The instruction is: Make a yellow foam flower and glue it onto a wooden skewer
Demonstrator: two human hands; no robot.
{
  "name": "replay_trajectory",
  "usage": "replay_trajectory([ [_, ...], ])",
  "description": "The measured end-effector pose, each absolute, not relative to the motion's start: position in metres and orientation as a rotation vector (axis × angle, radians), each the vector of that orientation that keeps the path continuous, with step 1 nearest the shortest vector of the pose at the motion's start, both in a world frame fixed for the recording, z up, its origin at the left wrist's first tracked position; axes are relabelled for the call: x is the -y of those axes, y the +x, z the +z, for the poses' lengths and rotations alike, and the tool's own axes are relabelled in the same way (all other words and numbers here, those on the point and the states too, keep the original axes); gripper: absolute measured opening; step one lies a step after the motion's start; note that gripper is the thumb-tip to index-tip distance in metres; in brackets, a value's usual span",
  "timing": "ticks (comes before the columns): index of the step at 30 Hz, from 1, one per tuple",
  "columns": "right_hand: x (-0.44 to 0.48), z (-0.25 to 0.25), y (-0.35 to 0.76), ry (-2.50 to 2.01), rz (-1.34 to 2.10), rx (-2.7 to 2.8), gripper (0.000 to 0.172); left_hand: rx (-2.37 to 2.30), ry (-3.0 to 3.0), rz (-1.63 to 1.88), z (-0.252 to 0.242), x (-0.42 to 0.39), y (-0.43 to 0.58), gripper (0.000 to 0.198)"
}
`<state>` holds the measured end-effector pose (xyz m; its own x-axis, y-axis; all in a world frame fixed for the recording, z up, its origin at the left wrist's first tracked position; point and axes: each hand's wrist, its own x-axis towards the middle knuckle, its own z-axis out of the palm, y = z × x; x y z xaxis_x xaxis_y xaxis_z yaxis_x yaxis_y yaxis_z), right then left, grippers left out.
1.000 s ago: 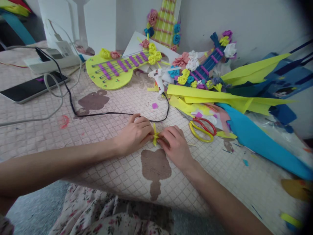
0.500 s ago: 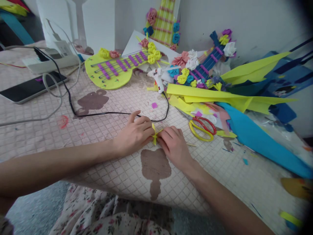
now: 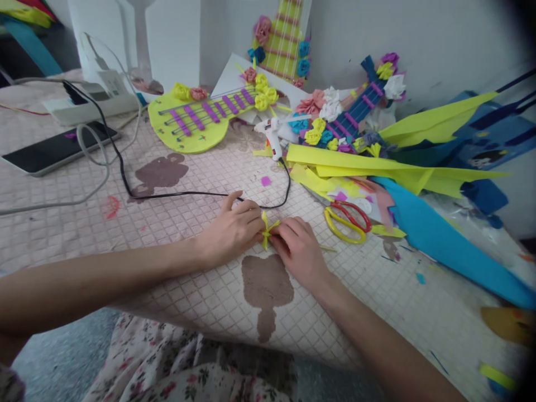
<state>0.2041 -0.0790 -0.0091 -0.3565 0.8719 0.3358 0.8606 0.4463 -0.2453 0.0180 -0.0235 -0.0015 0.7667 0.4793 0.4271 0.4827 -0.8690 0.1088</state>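
A small yellow paper flower [image 3: 265, 233] with narrow pointed petals sits between my two hands, low over the quilted table cover. My left hand [image 3: 234, 230] pinches it from the left, the index finger raised. From the right, my right hand [image 3: 299, 245] is closed on its other side with thumb and fingers together. A thin wooden stick [image 3: 327, 248] pokes out from behind my right hand; whether I hold it cannot be seen. Right of that hand lie scissors [image 3: 348, 221] with red and yellow handles.
A white glue gun [image 3: 272, 137] with a black cord [image 3: 180, 194] rests beyond my hands. Behind are a yellow paper guitar [image 3: 188, 125] and a blue one [image 3: 355, 114]. Yellow strips [image 3: 355, 159] and blue paper [image 3: 439, 245] spread rightward. A phone [image 3: 58, 148] lies left.
The yellow petals show slightly more spread between my fingers. Both hands stay in nearly the same place; the whole view has shifted slightly.
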Motion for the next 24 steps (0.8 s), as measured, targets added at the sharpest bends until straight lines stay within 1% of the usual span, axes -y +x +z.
replay_trajectory([
  [5, 0.0791, -0.0095, 0.2023, -1.471, 0.008, 2.330, 0.017, 0.788, -2.951, -0.724, -0.0013, 0.0237, 0.0185, 0.017],
  [14, 0.0795, -0.0121, 0.1988, -1.519, -0.139, 2.386, 0.018, 0.732, -2.936, -0.606, -0.0033, 0.0233, 0.0199, 0.023],
  [19, 0.0796, -0.0104, 0.1995, -1.522, -0.018, 2.331, 0.018, 0.762, -2.930, -0.627, -0.0027, 0.0234, 0.0198, 0.021],
  [24, 0.0796, -0.0097, 0.2023, -1.484, 0.063, 2.312, 0.014, 0.811, -2.990, -0.673, -0.0020, 0.0238, 0.0190, 0.018],
])
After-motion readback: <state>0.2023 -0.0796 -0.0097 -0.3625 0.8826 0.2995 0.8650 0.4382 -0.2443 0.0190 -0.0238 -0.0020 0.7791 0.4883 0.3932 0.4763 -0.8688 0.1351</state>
